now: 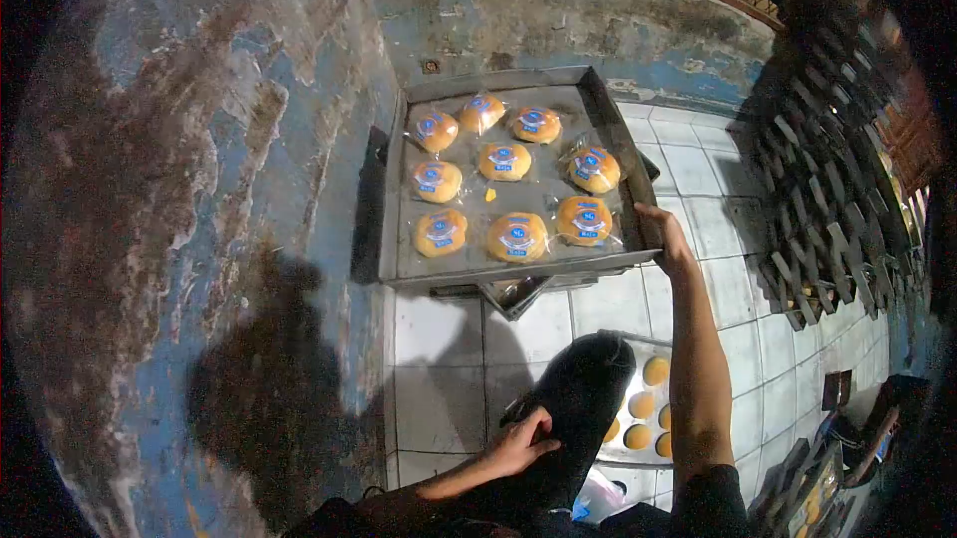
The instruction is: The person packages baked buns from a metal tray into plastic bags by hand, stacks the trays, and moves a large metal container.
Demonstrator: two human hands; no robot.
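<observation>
A dark metal baking tray (523, 271) holds several round golden buns (516, 237), each in a clear wrapper with a blue and red printed label. My right hand (666, 237) is closed around the tray's near right corner, thumb over the rim and the other fingers partly hidden. Resting on my dark-clothed leg (598, 368), my left hand (520, 444) has its thumb and index finger slightly apart. Nothing shows in it, and its other fingers are partly hidden. A small yellow scrap (489, 195) lies among the buns.
Below the tray, another metal tray corner (511, 299) shows. Unwrapped buns (641, 405) sit on a light tray beside my leg. Peeling walls (219, 189) stand left and behind. A dark slatted rack (817, 189) rises at right above white floor tiles (728, 289).
</observation>
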